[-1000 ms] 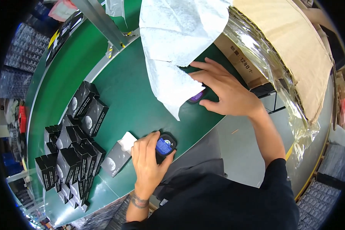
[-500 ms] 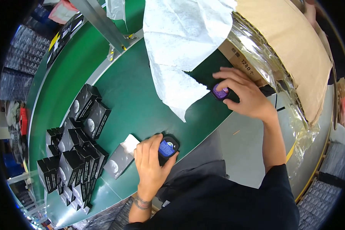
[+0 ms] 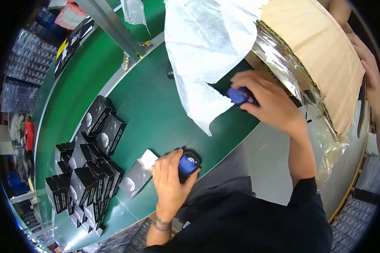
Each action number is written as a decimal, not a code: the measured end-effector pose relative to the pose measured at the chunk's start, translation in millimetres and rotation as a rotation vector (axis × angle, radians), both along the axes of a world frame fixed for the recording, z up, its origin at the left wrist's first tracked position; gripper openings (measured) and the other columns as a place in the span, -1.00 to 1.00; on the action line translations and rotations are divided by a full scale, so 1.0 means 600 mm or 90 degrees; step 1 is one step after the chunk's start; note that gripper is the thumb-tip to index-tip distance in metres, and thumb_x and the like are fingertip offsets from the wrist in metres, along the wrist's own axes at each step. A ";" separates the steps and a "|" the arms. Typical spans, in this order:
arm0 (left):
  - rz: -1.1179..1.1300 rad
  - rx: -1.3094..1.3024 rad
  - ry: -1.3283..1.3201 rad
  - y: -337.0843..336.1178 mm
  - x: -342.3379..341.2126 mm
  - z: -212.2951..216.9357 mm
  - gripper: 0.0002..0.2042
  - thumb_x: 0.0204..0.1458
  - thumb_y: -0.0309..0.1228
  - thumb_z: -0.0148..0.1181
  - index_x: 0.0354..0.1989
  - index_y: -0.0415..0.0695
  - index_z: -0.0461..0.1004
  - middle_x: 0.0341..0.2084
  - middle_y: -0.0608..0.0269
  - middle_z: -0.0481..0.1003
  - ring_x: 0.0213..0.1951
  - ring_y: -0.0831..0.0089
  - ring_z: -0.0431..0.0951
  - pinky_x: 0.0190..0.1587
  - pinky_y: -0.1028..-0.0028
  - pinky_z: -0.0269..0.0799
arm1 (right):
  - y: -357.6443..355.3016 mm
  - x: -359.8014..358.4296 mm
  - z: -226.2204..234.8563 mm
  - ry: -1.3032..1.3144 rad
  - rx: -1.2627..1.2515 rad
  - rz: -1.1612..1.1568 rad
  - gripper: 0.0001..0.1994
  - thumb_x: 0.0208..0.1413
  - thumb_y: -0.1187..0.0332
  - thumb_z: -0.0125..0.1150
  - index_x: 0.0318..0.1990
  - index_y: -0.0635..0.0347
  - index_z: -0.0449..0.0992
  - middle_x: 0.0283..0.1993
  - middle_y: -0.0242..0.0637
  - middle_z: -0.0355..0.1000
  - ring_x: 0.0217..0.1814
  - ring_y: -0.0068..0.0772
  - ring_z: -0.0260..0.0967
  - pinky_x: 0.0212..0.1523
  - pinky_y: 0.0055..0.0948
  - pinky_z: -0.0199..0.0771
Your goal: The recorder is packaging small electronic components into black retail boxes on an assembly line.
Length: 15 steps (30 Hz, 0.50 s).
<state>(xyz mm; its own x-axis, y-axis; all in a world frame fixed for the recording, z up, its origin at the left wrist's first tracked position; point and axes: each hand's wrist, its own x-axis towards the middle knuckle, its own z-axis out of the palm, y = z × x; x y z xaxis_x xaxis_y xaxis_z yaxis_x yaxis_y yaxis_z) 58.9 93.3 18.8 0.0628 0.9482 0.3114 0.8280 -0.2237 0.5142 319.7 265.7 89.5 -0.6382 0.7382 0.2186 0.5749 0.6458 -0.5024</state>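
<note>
My left hand [image 3: 171, 175] closes its thumb and fingers round a small black rounded case [image 3: 189, 162] with a blue label, at the table's near edge. My right hand [image 3: 271, 100] has its fingers curled round a blue-purple rounded piece [image 3: 237, 96], beside the torn edge of a white sheet [image 3: 209, 46]. Dark parts with a purplish patch show under those fingers; whether they belong to the same piece I cannot tell. Left of my left hand lies a slim grey-black box [image 3: 135, 179] printed with a moon, its white end flap open.
Several black moon-printed boxes [image 3: 82, 181] stand clustered on the green table [image 3: 143, 114] at left. A big cardboard carton [image 3: 314, 46] lined with clear plastic is at upper right, with another person's hand [image 3: 363, 55] by it. A metal post [image 3: 114, 29] rises at the back.
A blue-purple face now shows in my right hand, where a purple-labelled dark piece showed before. My left hand keeps its case. Another person's hand has come down beside the carton.
</note>
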 end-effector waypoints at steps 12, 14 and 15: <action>-0.003 -0.002 0.008 0.001 0.002 0.002 -0.33 -0.21 -0.43 0.60 0.17 -0.21 0.47 0.03 0.09 0.54 -0.01 0.08 0.50 0.04 0.17 0.35 | 0.006 -0.029 -0.011 -0.042 0.063 0.055 -0.60 0.01 0.58 0.35 0.05 0.21 0.51 0.42 -0.19 0.37 0.56 0.01 0.18 0.52 -0.04 0.20; -0.001 -0.004 0.010 0.001 0.000 0.003 -0.33 -0.21 -0.42 0.60 0.17 -0.21 0.47 0.03 0.09 0.54 -0.01 0.08 0.50 0.04 0.17 0.35 | 0.026 -0.039 -0.032 -0.037 0.033 0.078 -0.53 0.07 0.51 0.34 0.18 0.27 0.51 0.42 -0.19 0.37 0.56 0.01 0.16 0.56 -0.02 0.13; -0.003 -0.012 0.009 0.002 0.001 0.005 -0.33 -0.21 -0.42 0.60 0.17 -0.21 0.47 0.04 0.09 0.54 0.00 0.08 0.50 0.04 0.17 0.35 | 0.039 -0.035 -0.056 -0.104 0.067 0.094 -0.52 0.09 0.47 0.34 0.22 0.26 0.51 0.42 -0.18 0.37 0.55 0.01 0.16 0.57 -0.02 0.11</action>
<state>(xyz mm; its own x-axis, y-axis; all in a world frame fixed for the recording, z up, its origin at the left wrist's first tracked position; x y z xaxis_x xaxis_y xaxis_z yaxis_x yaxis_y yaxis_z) 59.3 94.4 21.6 0.0717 0.9534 0.2930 0.8343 -0.2183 0.5063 299.0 289.2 55.8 -0.7709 0.6128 0.1738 0.5385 0.7727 -0.3361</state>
